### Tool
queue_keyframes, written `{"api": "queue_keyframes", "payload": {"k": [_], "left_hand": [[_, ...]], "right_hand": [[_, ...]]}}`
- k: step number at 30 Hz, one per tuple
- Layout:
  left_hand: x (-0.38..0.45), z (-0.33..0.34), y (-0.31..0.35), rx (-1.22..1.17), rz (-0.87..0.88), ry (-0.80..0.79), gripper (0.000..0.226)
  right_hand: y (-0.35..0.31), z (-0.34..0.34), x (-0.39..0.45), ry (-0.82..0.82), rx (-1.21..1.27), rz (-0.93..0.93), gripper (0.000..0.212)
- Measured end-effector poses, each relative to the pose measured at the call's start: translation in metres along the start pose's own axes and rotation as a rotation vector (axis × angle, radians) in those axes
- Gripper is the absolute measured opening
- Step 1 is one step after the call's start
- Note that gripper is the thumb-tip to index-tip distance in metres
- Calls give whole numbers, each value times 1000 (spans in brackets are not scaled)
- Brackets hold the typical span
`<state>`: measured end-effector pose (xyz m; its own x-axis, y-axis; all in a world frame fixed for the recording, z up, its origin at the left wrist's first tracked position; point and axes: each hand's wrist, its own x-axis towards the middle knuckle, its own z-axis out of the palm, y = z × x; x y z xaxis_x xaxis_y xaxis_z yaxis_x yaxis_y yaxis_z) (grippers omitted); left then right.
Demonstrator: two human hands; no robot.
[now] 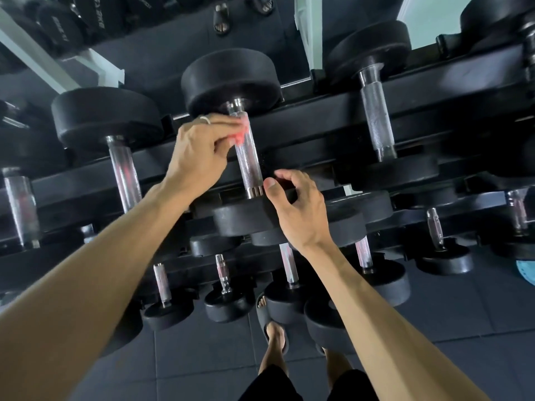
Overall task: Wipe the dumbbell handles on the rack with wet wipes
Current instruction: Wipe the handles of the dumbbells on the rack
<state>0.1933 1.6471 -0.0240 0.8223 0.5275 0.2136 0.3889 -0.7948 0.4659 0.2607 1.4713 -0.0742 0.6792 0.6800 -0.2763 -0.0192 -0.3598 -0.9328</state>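
Dark rubber floor tiles (185, 357) underfoot; right hand (298, 209) curls loosely, empty, on the near black weight head (243, 219); left hand (199, 151) pinches a pink wipe (241, 133) against the far knurled steel handle (249, 163) on the black rack (333, 111).

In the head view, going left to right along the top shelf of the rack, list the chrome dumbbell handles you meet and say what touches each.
Far-left handle, untouched → second handle, untouched → third handle, left hand pressing a pink wipe on it, right hand by its near end → fourth handle, untouched.
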Motion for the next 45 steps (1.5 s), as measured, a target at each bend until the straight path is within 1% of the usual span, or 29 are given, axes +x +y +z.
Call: {"api": "queue_keyframes", "payload": {"k": [2, 4, 5, 7, 8, 9, 11, 12, 13, 15, 17, 18, 19, 21, 22, 24, 26, 28, 30, 32, 34, 35, 37, 38, 39, 40, 43, 44, 45], "left_hand": [[-9, -8, -3, 40, 119, -100, 22], [-2, -8, -6, 104, 185, -106, 24], [6, -6, -8, 127, 182, -74, 24], [17, -2, -8, 145, 120, -10, 24], [17, -1, -5, 145, 112, -21, 24], [16, 0, -3, 142, 134, -72, 24], [10, -1, 3, 150, 220, -234, 22], [9, -3, 4, 148, 249, -290, 21], [13, -6, 3, 141, 256, -310, 21], [25, -9, -1, 127, 228, -239, 23], [31, -9, -1, 135, 203, -172, 22], [29, -8, 2, 151, 219, -203, 21], [24, -6, 5, 172, 257, -273, 20], [13, -4, 11, 202, 332, -430, 20], [12, -6, 12, 207, 352, -472, 21], [24, -9, 10, 251, 365, -446, 23], [39, -8, 5, 338, 316, -342, 25], [40, -5, 3, 368, 288, -290, 26], [22, -3, 9, 300, 330, -378, 34], [0, -5, 17, 189, 371, -529, 43], [-5, -7, 18, 120, 387, -627, 40], [0, -8, 16, 113, 387, -616, 34], [14, -8, 10, 123, 382, -480, 21], [19, -9, 8, 121, 361, -410, 17], [20, -10, 7, 107, 331, -380, 16], [18, -10, 9, 89, 315, -397, 16], [-1, -8, 18, 50, 315, -633, 30], [-4, -8, 20, 50, 300, -693, 34], [-2, -9, 20, 50, 288, -719, 33]], "right_hand": [[0, 1, -1, 14, 4, -8, 67], [0, 2, -1, 31, 6, -17, 73], [0, 2, -1, 39, 4, -16, 74], [1, 3, -1, 42, -7, -8, 74], [1, 3, -1, 39, -11, -5, 74], [1, 3, -1, 38, -13, -1, 73], [0, 4, 0, 43, -15, 4, 72], [0, 4, 0, 45, -16, 5, 71], [0, 4, 0, 46, -16, 5, 72], [0, 4, -1, 42, -14, 8, 72], [0, 3, -1, 42, -7, 13, 66], [1, 4, -1, 42, -1, 15, 63], [1, 4, -1, 43, 4, 16, 62], [1, 3, -1, 44, 13, 9, 66], [1, 3, -2, 42, 18, 7, 67], [1, 2, -2, 35, 24, 9, 65], [1, 2, -3, 34, 30, 12, 59], [2, 2, -4, 34, 41, 9, 63], [3, 1, -6, 26, 36, -9, 74], [6, 0, -10, 11, 31, -25, 81], [11, -4, -15, -18, 43, -14, 86], [13, -5, -18, -41, 58, -1, 88], [15, -7, -22, -81, 91, 13, 91], [15, -8, -23, -89, 103, 21, 91], [15, -9, -23, -89, 108, 24, 88], [15, -9, -23, -85, 106, 21, 88], [15, -8, -22, -73, 85, 11, 92], [15, -8, -21, -74, 79, 14, 90], [15, -9, -21, -76, 73, 18, 86]]}}
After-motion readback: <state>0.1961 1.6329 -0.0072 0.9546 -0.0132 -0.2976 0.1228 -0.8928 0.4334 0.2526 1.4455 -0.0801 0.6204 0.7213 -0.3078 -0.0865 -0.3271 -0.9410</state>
